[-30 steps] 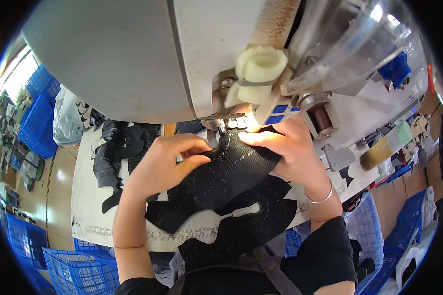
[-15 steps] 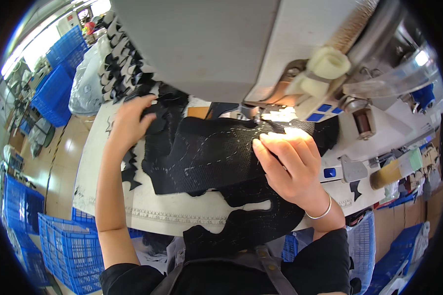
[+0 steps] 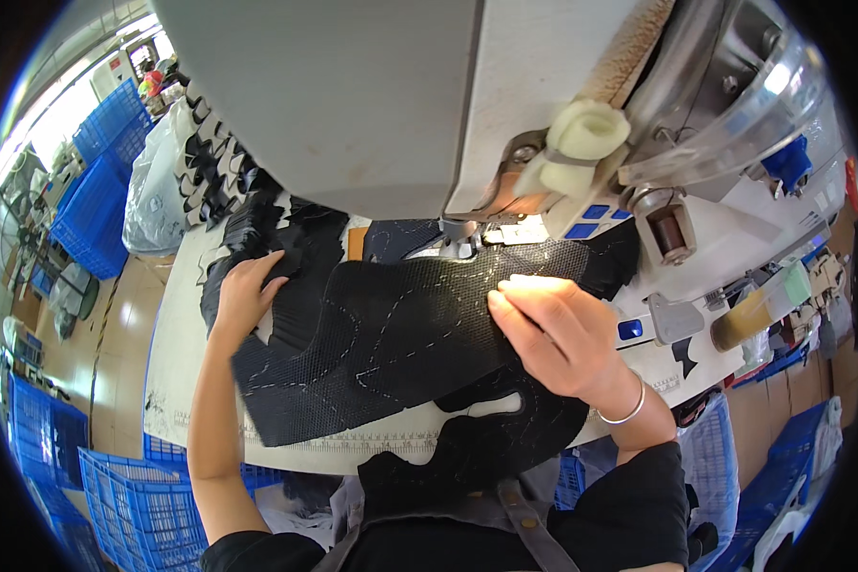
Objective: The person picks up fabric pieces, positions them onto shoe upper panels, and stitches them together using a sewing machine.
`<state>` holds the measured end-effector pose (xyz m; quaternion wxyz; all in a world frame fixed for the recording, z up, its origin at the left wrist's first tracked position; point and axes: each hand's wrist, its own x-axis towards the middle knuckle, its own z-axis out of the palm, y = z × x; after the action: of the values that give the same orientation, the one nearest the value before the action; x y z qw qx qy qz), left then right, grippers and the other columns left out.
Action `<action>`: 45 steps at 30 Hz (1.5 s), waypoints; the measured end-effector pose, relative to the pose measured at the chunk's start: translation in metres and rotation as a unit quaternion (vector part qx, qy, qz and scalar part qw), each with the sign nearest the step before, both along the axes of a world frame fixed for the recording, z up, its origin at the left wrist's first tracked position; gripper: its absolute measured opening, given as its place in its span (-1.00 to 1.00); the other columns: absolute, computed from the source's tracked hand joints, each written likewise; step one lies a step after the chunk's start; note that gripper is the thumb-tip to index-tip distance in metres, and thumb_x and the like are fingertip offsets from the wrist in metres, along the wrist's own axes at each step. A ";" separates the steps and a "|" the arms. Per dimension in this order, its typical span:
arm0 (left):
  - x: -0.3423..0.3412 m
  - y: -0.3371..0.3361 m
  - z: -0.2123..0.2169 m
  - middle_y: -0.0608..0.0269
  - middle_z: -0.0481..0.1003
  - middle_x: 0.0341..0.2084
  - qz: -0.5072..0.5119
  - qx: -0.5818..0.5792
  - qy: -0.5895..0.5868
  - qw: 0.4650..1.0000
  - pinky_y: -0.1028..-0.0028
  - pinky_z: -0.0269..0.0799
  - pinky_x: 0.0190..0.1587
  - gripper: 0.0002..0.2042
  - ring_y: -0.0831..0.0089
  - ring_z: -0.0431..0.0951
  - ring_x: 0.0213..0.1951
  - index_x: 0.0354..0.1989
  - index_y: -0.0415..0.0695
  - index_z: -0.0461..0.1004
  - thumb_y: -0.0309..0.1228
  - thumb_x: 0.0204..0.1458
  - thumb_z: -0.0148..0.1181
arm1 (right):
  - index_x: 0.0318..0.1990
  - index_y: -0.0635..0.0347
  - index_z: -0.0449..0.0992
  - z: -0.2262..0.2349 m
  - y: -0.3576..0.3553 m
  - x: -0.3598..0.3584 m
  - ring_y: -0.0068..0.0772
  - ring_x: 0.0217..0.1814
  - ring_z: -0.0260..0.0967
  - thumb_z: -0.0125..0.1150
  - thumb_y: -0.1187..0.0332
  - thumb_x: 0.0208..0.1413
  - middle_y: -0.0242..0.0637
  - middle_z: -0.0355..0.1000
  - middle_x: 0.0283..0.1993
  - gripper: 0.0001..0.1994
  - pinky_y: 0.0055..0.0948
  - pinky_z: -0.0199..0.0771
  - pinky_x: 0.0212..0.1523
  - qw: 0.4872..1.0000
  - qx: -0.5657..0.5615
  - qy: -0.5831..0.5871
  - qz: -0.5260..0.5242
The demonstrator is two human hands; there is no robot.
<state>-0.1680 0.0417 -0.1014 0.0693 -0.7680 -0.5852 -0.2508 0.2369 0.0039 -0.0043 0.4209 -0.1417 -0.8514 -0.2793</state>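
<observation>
A large black mesh fabric piece (image 3: pixel 419 324) with pale dashed lines lies across the sewing machine table, its upper edge near the presser foot (image 3: pixel 464 246). My right hand (image 3: pixel 562 334), with a bangle at the wrist, is closed, its thumb and forefinger pinched together at the right part of that piece. On the left, my left hand (image 3: pixel 246 300) rests at a stack of black fabric pieces (image 3: pixel 310 238), thumb and forefinger apart. A second black fabric piece (image 3: pixel 486 443) with a cut-out hangs over the table's near edge towards my apron.
The grey machine head (image 3: pixel 343 95) fills the top, with a brown thread bobbin (image 3: pixel 667 234) at its right. Cut black pieces (image 3: pixel 214 167) are piled at far left beside a clear plastic bag (image 3: pixel 157 181). Blue crates (image 3: pixel 148 505) stand below the table.
The mesh piece's left end has swung toward me and now covers part of the table's ruler. My left hand has come down nearer, onto the stack. The view has shifted slightly.
</observation>
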 end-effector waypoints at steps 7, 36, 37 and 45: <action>0.002 0.001 0.017 0.33 0.49 -0.40 0.004 -0.007 -0.287 0.958 0.56 0.40 -0.14 -0.80 0.58 0.49 -0.27 -0.23 -0.23 0.47 -0.60 -0.04 0.31 | -0.26 0.39 0.57 0.000 -0.018 -0.023 -0.24 -0.26 0.52 0.27 0.57 -0.16 -0.17 0.49 -0.28 -0.78 -0.46 0.60 -0.26 0.999 -0.014 -0.002 -0.044; 0.172 -0.066 0.111 0.37 0.47 -0.35 -0.281 -0.246 -0.417 0.828 0.74 0.22 -0.48 -0.73 0.80 0.38 -0.49 -0.12 -0.28 0.54 -0.68 -0.04 0.32 | -0.21 0.28 0.57 -0.006 -0.008 0.005 -0.18 -0.21 0.44 0.24 0.64 -0.34 -0.23 0.49 -0.16 -0.62 -0.40 0.44 -0.24 0.990 -0.087 0.086 -0.069; 0.175 -0.067 0.109 0.37 0.47 -0.35 -0.284 -0.247 -0.417 0.827 0.74 0.22 -0.48 -0.73 0.80 0.38 -0.49 -0.12 -0.28 0.54 -0.68 -0.04 0.32 | -0.21 0.28 0.57 -0.013 -0.013 0.009 -0.18 -0.21 0.44 0.24 0.64 -0.34 -0.23 0.49 -0.16 -0.62 -0.40 0.44 -0.24 0.990 -0.087 0.085 -0.072; 0.195 -0.070 0.098 0.30 0.47 -0.48 -0.287 -0.052 -0.360 0.886 0.62 0.24 -0.58 -0.82 0.67 0.37 -0.58 -0.19 -0.19 0.59 -0.62 0.02 0.27 | -0.31 0.35 0.52 -0.029 -0.032 0.004 -0.47 -0.52 0.46 0.31 0.44 0.02 -0.21 0.52 -0.45 -0.85 -0.51 0.39 -0.50 0.786 -0.585 0.164 0.114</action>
<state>0.0272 -0.0287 -0.0038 -0.2611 -0.7621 -0.3362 -0.4878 0.2408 -0.0283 -0.0329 0.4191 -0.3066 -0.7797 0.3499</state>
